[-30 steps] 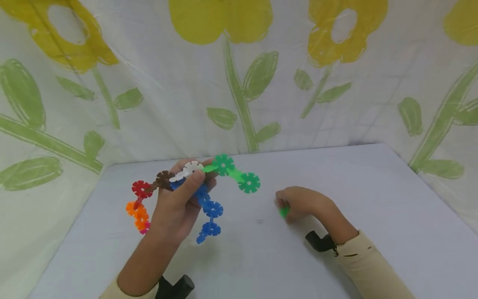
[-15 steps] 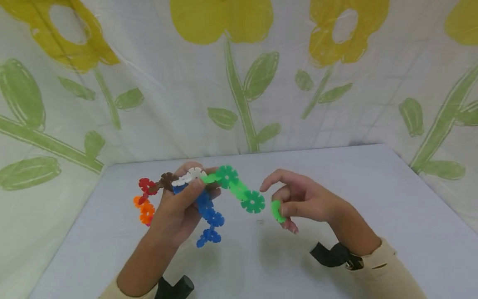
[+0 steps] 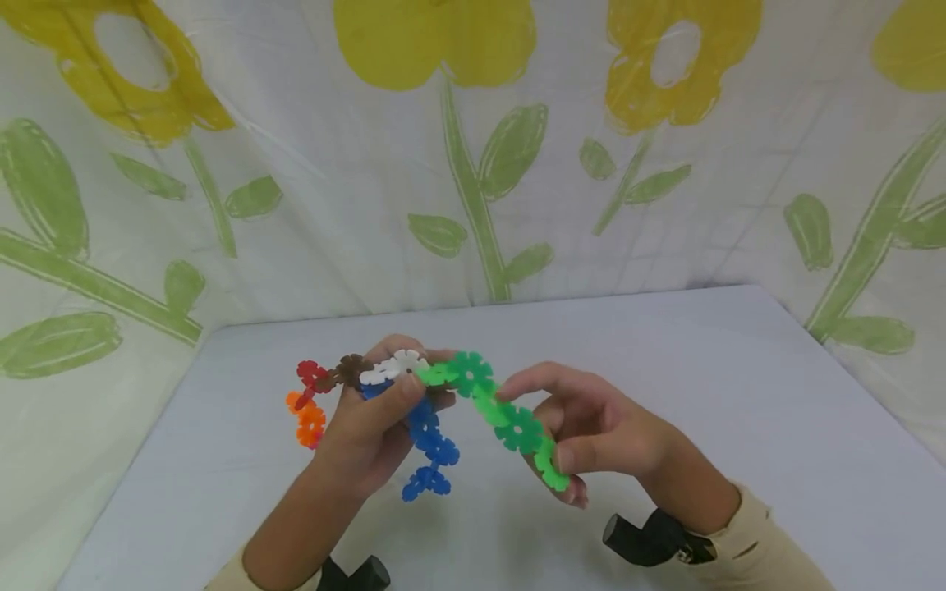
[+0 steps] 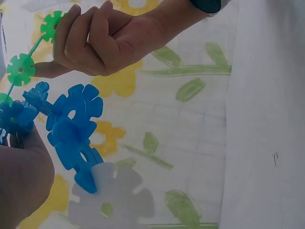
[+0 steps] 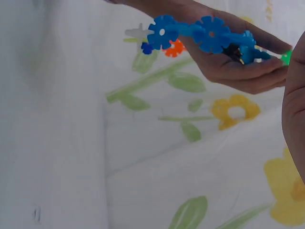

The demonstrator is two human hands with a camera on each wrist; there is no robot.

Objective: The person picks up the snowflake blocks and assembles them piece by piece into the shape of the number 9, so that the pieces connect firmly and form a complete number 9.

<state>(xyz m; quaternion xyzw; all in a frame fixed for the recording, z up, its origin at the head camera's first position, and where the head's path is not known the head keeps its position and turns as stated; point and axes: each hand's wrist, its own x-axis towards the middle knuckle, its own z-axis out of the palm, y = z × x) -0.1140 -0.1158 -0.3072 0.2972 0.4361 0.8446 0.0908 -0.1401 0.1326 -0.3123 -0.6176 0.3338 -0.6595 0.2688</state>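
My left hand [image 3: 369,439] pinches a branching chain of slotted plastic snowflake discs by its white discs [image 3: 406,361], above the table. Brown [image 3: 351,371], red [image 3: 311,373] and orange discs [image 3: 311,425] trail off to the left. A blue strand [image 3: 443,451] dangles below the fingers; its discs [image 4: 76,109] loom large in the left wrist view. To the right runs a strand of green discs [image 3: 519,429]. At its lower end my right hand [image 3: 617,423] pinches a light green disc [image 3: 549,466] between thumb and fingers, against the last darker green disc. How far its slots engage is unclear.
A white-covered table [image 3: 702,353] lies beneath both hands. Behind it hangs a white curtain [image 3: 332,246] printed with yellow flowers and green leaves. A black wrist mount [image 3: 643,538] sits on each forearm. A pale disc [image 4: 112,191] hangs close in the left wrist view.
My right hand has lifted the light green disc from the table and brought it left to the green strand's end. My left hand has shifted slightly right and down with the chain.
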